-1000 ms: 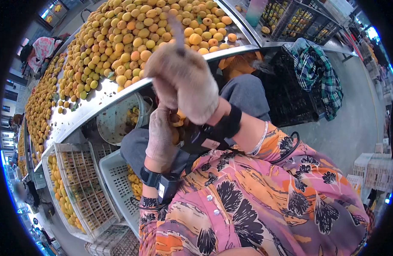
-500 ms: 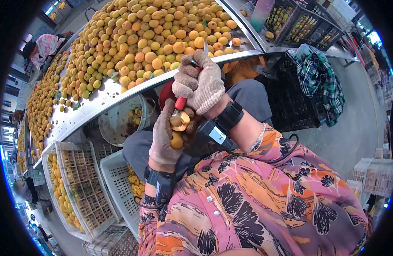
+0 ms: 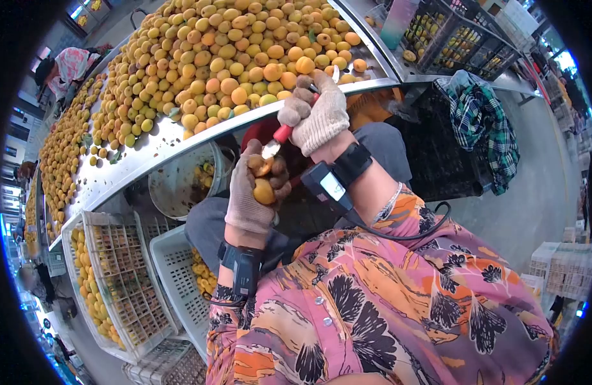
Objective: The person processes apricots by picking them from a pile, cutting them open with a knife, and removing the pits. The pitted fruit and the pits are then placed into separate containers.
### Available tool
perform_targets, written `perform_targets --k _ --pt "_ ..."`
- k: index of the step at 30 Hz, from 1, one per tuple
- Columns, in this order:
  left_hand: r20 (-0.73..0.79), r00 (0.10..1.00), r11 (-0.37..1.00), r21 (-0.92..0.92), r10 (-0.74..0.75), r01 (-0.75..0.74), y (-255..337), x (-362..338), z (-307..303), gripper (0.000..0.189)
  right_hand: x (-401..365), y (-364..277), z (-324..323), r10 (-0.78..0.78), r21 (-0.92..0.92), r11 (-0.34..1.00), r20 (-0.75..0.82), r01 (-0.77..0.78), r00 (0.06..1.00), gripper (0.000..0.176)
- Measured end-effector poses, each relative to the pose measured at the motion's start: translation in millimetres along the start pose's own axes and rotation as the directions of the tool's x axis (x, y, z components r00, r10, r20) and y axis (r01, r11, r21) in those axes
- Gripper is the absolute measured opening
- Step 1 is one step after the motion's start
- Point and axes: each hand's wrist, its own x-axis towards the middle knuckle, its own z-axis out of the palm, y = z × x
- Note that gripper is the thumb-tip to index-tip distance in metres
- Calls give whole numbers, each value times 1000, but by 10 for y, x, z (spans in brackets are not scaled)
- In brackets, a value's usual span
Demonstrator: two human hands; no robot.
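My left hand [image 3: 252, 196], in a knitted glove with brownish fingers, is closed around apricots; a whole one [image 3: 264, 191] lies in the palm, and a cut one [image 3: 264, 168] shows above it. My right hand [image 3: 318, 115], also gloved, grips a tool with a red handle [image 3: 283, 133]. The tool's metal tip [image 3: 271, 149] touches or nearly touches the cut apricot. A curved metal blade [image 3: 336, 74] sticks out at the top of my right hand. Both hands are in front of the table's metal edge, above my knees.
A large heap of apricots [image 3: 200, 58] covers the metal table [image 3: 139, 151]. Below it are a white bucket [image 3: 174, 189], a white basket [image 3: 174, 256] and a crate of apricots [image 3: 126, 276]. A black crate [image 3: 463, 45] and checked cloth [image 3: 479, 122] are right. Another person [image 3: 68, 67] bends at far left.
My right hand has moved up and right, drawing the red-handled tool away from my left palm. The cut apricot sits lower between my left fingers. The far person has shifted.
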Motion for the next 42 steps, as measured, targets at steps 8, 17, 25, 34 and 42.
perform_targets --k 8,17,25,34,42 --pt "-192 900 885 347 391 -311 53 190 -237 25 -168 182 -160 298 -870 -82 444 485 845 36" --pt "-423 844 940 232 328 -250 197 160 -194 26 -272 432 -94 300 -752 -387 444 533 844 29" --pt "-401 667 749 543 629 -379 701 -75 -497 27 -175 428 -97 37 -875 -158 459 458 888 24" --pt "-345 482 -241 552 805 798 1266 -1446 -2120 45 299 223 -385 150 -812 -312 470 493 870 35" --pt "-42 539 -102 967 841 234 1797 -232 -1085 46 648 236 231 251 -848 418 453 326 856 35"
